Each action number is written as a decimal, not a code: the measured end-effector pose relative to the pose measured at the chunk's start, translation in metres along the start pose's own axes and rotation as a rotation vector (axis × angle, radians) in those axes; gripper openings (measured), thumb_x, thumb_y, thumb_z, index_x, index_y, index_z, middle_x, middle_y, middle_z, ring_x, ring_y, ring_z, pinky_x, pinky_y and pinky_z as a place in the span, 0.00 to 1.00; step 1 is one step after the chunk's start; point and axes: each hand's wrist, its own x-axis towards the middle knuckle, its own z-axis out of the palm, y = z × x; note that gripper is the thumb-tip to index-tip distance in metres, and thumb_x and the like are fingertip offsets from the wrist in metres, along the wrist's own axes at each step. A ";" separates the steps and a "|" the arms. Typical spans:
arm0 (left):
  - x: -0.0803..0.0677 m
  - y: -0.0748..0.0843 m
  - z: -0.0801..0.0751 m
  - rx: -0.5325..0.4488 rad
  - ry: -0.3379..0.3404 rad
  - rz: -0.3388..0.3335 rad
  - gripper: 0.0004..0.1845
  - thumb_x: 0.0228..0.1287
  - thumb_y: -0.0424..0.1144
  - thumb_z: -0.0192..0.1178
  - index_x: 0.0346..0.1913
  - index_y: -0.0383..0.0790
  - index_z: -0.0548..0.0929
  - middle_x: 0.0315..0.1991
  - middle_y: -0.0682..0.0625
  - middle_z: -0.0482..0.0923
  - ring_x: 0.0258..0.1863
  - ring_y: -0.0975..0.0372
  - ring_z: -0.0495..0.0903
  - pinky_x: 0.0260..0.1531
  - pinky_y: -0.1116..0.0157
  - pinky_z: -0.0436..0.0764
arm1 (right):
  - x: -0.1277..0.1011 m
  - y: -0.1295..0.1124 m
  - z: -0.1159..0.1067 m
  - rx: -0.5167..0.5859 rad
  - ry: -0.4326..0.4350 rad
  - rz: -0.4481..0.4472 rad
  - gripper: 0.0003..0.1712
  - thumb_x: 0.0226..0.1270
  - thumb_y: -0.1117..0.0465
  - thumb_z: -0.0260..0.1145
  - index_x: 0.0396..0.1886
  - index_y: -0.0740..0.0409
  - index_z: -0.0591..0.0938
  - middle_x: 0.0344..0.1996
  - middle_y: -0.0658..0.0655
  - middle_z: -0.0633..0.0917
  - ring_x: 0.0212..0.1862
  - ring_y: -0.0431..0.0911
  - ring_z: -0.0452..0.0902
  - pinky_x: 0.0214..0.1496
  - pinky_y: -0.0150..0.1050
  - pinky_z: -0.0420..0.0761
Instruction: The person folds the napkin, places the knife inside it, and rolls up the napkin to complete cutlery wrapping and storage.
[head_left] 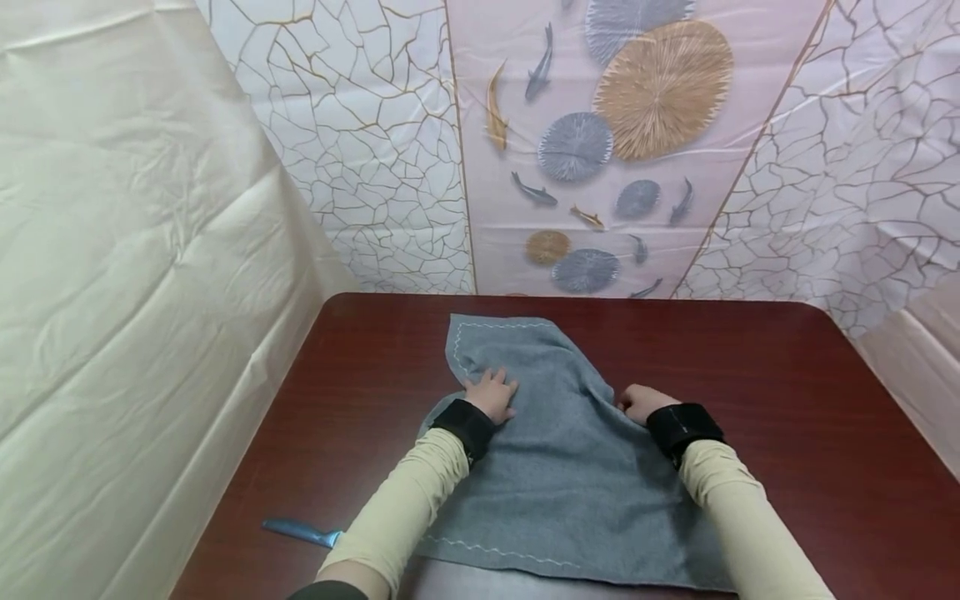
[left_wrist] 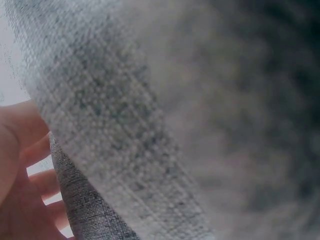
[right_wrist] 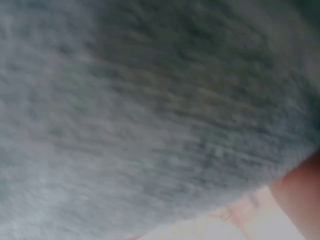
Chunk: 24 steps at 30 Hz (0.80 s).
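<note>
A grey-blue cloth [head_left: 555, 483] with white zigzag stitching near its edges lies rumpled on the table, its upper left corner spread out flat. My left hand [head_left: 491, 395] rests on the cloth's left part with fingers spread. Along the right edge, my right hand [head_left: 643, 403] has curled fingers and pinches the raised fabric. The left wrist view shows the left hand [left_wrist: 22, 170] beside a close fold of cloth [left_wrist: 100, 115]. Cloth [right_wrist: 125, 140] fills most of the right wrist view, blurred, hiding nearly all of the right hand.
On the dark red-brown table [head_left: 787, 375], a blue handle [head_left: 300, 531] lies at the front left, its other end hidden by my left sleeve [head_left: 405, 500]. A patterned curtain [head_left: 375, 150] hangs behind the table, and pale fabric [head_left: 150, 292] stands along the left side.
</note>
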 end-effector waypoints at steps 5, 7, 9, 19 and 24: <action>0.004 -0.002 0.002 -0.009 0.014 0.003 0.29 0.59 0.50 0.59 0.64 0.51 0.68 0.67 0.48 0.58 0.65 0.52 0.57 0.53 0.43 0.62 | -0.001 -0.016 0.006 -0.095 0.094 0.030 0.17 0.54 0.77 0.49 0.14 0.55 0.65 0.14 0.48 0.58 0.19 0.41 0.49 0.25 0.37 0.55; 0.005 -0.002 0.002 -0.018 0.019 0.001 0.29 0.59 0.50 0.59 0.64 0.51 0.68 0.67 0.48 0.58 0.65 0.52 0.57 0.53 0.43 0.63 | -0.001 -0.014 0.003 -0.137 0.126 0.085 0.13 0.55 0.75 0.50 0.16 0.59 0.67 0.14 0.50 0.63 0.19 0.42 0.54 0.25 0.38 0.58; 0.004 -0.003 0.001 -0.020 0.018 -0.003 0.29 0.59 0.50 0.59 0.65 0.51 0.67 0.67 0.48 0.58 0.65 0.51 0.57 0.53 0.42 0.63 | -0.002 -0.010 -0.003 -0.155 0.161 0.147 0.09 0.54 0.73 0.50 0.18 0.62 0.70 0.16 0.55 0.69 0.20 0.45 0.61 0.26 0.39 0.62; 0.005 -0.005 0.004 0.002 0.027 0.003 0.30 0.60 0.51 0.58 0.65 0.51 0.67 0.67 0.47 0.57 0.65 0.51 0.56 0.53 0.42 0.62 | -0.025 0.013 -0.034 -0.165 0.376 0.408 0.16 0.58 0.65 0.49 0.12 0.54 0.61 0.12 0.52 0.62 0.17 0.48 0.61 0.21 0.44 0.64; 0.003 -0.004 0.005 0.010 0.029 0.018 0.29 0.60 0.51 0.58 0.65 0.51 0.67 0.67 0.47 0.58 0.65 0.51 0.57 0.53 0.42 0.63 | -0.036 0.023 -0.044 -0.144 0.479 0.524 0.13 0.60 0.63 0.51 0.30 0.72 0.71 0.26 0.73 0.75 0.28 0.65 0.73 0.27 0.54 0.71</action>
